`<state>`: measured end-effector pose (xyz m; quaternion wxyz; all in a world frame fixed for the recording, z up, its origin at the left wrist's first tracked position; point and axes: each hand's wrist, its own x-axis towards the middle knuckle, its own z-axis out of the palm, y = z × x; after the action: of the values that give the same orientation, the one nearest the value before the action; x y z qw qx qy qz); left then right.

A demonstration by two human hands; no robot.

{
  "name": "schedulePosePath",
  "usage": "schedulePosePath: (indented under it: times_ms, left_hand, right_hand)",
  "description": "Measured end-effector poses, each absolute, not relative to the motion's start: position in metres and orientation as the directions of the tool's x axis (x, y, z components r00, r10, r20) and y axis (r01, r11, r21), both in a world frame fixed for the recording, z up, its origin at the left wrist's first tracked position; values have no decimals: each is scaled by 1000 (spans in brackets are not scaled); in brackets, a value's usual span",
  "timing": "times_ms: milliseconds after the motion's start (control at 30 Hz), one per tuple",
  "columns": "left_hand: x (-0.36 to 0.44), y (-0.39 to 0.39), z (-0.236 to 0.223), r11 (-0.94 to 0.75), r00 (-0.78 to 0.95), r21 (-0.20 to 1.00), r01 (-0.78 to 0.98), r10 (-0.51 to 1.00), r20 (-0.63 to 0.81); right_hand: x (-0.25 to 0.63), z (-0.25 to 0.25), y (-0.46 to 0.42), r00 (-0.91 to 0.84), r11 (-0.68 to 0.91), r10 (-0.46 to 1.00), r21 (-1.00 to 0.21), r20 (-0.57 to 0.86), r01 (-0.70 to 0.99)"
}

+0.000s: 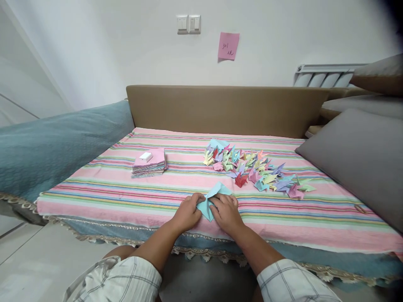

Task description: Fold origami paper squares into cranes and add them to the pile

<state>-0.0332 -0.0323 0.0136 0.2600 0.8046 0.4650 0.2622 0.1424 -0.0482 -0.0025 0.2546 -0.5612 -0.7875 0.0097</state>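
Observation:
Between my two hands lies a light blue sheet of origami paper (pixel 207 209), partly folded, on the striped cloth near the sofa's front edge. My left hand (pixel 190 211) is closed on its left side, thumb and fingers at the fold. From the right, my right hand (pixel 225 209) presses and grips the paper, its fingers partly under the raised upper flap. Beyond my hands spreads a cluster of folded paper cranes (pixel 252 167) in many colours. To the left sits a stack of square paper (pixel 149 167) with a pink sheet on top and a small white box (pixel 145 157) on it.
A pink, white and green striped cloth (pixel 103 180) covers the sofa seat. The brown backrest (pixel 220 109) stands behind it, a blue covered armrest (pixel 63 142) at left. Grey cushions (pixel 362 155) fill the right side. A pink note (pixel 228 46) hangs on the wall near switches (pixel 189 24).

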Motion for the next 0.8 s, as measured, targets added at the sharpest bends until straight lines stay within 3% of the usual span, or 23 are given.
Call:
schedulePosePath:
  times_ms: [200, 333, 467, 633, 700, 800]
  left_hand:
    - [-32, -31, 16, -370, 389, 788, 491, 903, 182]
    - [-28, -26, 10, -266, 258, 776, 572, 956, 138]
    - [-26, -22, 7, -268, 242, 744, 612, 959, 147]
    - [-26, -21, 11, -258, 228, 706, 660, 964, 139]
    - [-26, -21, 12, -261, 233, 692, 673, 963, 136]
    - [-25, -21, 13, -273, 244, 678, 683, 960, 140]
  right_hand:
    - [138, -2, -51, -258, 371, 894, -280, 367, 885]
    - [137, -2, -52, -258, 368, 888, -252, 380, 895]
    - [144, 2, -51, -246, 394, 862, -283, 443, 874]
    - [163, 2, -39, 132, 278, 782, -531, 609, 801]
    - [168, -2, -32, 201, 300, 814, -691, 545, 657]
    - [171, -9, -24, 142, 248, 940, -909, 309, 335]
